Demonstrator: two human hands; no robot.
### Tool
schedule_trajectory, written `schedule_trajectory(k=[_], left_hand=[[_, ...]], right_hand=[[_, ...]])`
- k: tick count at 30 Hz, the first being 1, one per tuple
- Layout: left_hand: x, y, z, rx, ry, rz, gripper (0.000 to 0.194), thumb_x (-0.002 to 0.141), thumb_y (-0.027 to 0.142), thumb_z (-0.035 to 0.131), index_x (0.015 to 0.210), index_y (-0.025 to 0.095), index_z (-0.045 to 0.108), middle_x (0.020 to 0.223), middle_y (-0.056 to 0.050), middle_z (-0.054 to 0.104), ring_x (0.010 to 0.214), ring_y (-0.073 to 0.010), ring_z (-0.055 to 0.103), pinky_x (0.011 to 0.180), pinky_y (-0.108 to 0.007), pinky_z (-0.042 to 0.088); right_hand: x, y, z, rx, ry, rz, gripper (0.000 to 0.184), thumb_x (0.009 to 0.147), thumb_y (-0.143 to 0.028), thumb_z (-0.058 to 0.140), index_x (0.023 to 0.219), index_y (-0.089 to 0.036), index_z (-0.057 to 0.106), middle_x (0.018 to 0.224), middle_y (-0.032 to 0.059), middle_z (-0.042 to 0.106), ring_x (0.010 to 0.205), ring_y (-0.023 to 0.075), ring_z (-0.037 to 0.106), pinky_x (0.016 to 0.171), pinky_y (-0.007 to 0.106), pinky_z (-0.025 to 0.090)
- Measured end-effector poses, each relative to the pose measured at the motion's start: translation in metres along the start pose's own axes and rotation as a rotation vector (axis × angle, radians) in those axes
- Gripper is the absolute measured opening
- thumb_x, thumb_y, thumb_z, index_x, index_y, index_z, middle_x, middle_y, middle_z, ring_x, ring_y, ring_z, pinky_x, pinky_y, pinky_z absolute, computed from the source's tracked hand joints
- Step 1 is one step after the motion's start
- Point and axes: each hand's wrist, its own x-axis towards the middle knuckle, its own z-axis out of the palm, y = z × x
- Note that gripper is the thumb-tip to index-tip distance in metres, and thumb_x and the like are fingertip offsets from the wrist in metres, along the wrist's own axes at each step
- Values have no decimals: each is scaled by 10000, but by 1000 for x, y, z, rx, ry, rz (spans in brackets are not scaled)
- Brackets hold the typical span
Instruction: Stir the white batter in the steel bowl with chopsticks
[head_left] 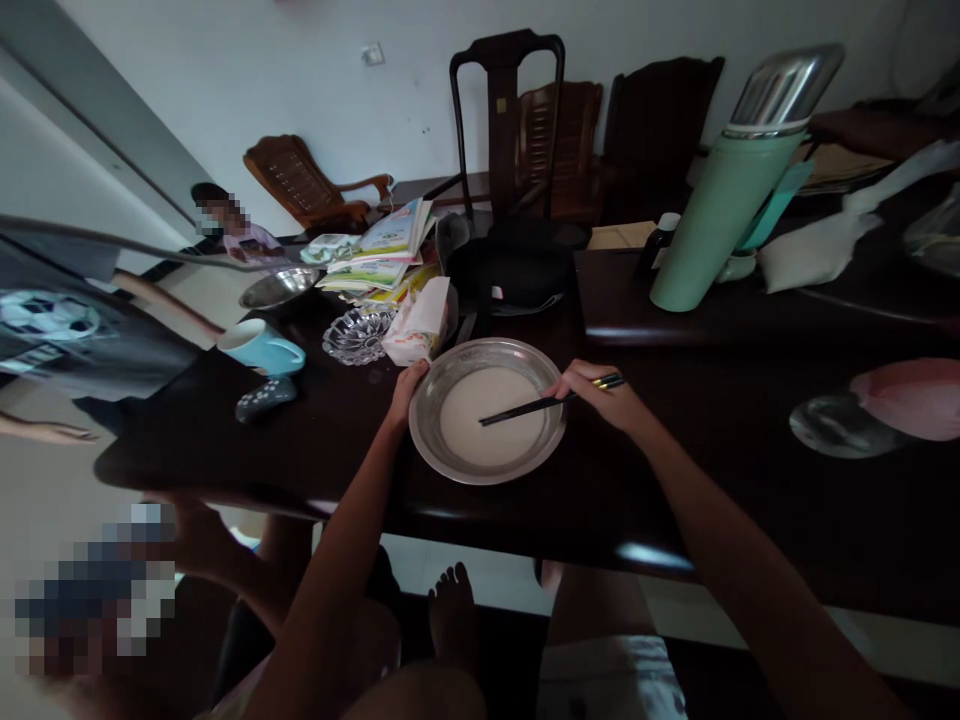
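Observation:
A round metal bowl (422, 440) stands on the dark table in front of me, with a milky white liquid (480, 440) in it. My left hand (407, 392) grips the bowl's rim at its left side. In my right hand (596, 393), closed around them, is a pair of dark chopsticks (525, 408) with gold bands near the top. Their tips reach down to the white liquid near the middle of the bowl. How deep they dip I cannot tell.
Behind the bowl lie a tissue pack (420, 325), a glass dish (356, 337) and stacked booklets (390, 245). A blue mug (259, 347) and a game controller (265, 399) sit left. A green thermos (724, 210) stands back right. Other people are at the left; one wears a football shirt (97, 320).

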Motion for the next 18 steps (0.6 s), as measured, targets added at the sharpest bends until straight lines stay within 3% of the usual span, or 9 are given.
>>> schedule_trajectory(k=[2, 7, 10, 14, 18], left_hand=[[0, 0, 0, -3, 0, -3, 376, 701, 439, 718, 545, 183, 491, 532, 50, 447, 509, -97, 373, 485, -240, 317], [0, -1, 1, -16, 8, -3, 366, 716, 417, 715, 546, 185, 488, 526, 54, 443, 497, -95, 381, 485, -239, 323], [1, -2, 0, -15, 3, -4, 362, 741, 406, 696, 547, 186, 483, 529, 54, 433, 500, -98, 389, 495, -243, 324], [3, -5, -2, -11, 1, -5, 354, 717, 407, 707, 554, 186, 483, 545, 55, 439, 517, -99, 383, 508, -243, 326], [4, -6, -2, -9, 4, -5, 362, 708, 424, 703, 552, 193, 472, 540, 55, 425, 520, -103, 366, 506, -245, 322]], right_hand=[[1, 0, 2, -81, -33, -29, 405, 892, -569, 552, 728, -244, 729, 832, 40, 769, 847, 221, 659, 800, 372, 481], [1, 4, -9, 1, 138, 13, 414, 909, -540, 547, 668, -240, 699, 746, 25, 745, 777, 210, 676, 802, 372, 485], [0, 4, -6, 42, 62, 20, 416, 917, -532, 538, 672, -237, 700, 751, 26, 746, 775, 210, 680, 792, 367, 490], [1, 5, 2, -95, -37, -41, 367, 905, -530, 556, 757, -247, 737, 890, 39, 776, 850, 221, 640, 803, 384, 468], [1, 6, -6, -134, 119, -41, 395, 923, -526, 527, 725, -249, 728, 835, 36, 773, 829, 221, 621, 809, 390, 452]])
